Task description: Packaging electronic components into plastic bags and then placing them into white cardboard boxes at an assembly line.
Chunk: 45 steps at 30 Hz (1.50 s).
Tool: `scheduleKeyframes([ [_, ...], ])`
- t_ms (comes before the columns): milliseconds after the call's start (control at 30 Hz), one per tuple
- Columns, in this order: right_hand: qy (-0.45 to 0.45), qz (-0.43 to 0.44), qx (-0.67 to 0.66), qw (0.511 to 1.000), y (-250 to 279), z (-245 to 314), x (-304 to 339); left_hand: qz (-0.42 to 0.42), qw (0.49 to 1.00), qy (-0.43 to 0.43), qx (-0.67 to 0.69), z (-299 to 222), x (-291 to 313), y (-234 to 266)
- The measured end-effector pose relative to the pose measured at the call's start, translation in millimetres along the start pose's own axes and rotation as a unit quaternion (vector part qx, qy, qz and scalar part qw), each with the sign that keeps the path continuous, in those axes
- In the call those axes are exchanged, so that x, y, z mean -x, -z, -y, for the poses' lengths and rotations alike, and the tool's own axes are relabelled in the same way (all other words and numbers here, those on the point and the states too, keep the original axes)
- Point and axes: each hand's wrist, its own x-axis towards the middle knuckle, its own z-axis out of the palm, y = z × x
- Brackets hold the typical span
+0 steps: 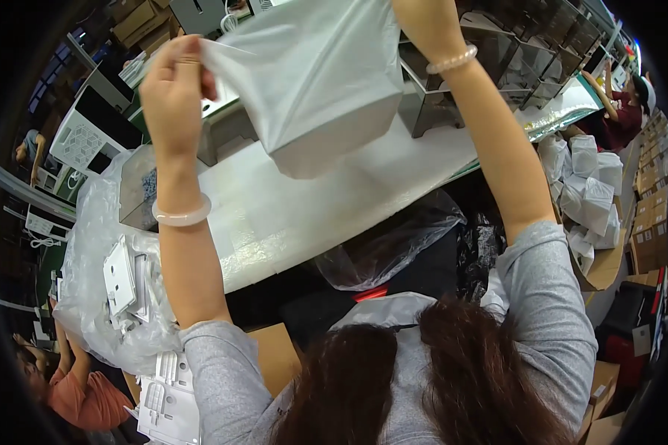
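Note:
A white translucent plastic bag [312,81] is stretched between my two hands above the worktable, with a box-shaped thing inside pushing its lower corners out. My left hand [174,96] is closed on the bag's left corner and pulls it into a taut fold. At the top edge of the picture my right hand [429,30] is by the bag's upper right side; folds in the plastic run tight up to it. The frame cuts off its fingers. What the bag holds cannot be made out through the plastic.
The white worktable [274,215] lies below. Smoky clear dividers [490,67] stand at its right. On the left is clear plastic with white panels [119,274]. A carton [608,259] of white-wrapped pieces sits right. Other people [623,111] work on both sides.

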Motion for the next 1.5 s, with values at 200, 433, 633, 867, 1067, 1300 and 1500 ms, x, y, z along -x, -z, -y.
scheduleKeyframes([
  [200,0.04,-0.02,-0.026,0.999,-4,-15,-6,0.035,0.999,-0.022,0.009,-4,-13,2],
  [433,-0.005,-0.024,-0.029,0.999,-3,-2,-19,0.014,0.993,-0.047,0.109,7,-17,-1],
  [633,0.04,-0.055,-0.006,0.998,3,-20,-35,-0.042,0.992,-0.073,0.097,3,-35,0],
  [867,-0.235,0.143,-0.18,0.944,10,21,-2,0.101,0.99,-0.031,0.096,-36,-1,-49],
  [1067,-0.065,0.131,-0.157,0.977,-45,-6,76,0.296,0.951,-0.092,0.002,-76,30,-77],
  [1300,-0.257,-0.112,-0.176,0.944,4,-4,98,-0.03,0.998,-0.042,0.037,-36,123,-11],
  [1500,-0.429,-0.159,-0.226,0.86,49,-6,127,0.133,0.957,0.228,0.123,-44,211,-26],
])
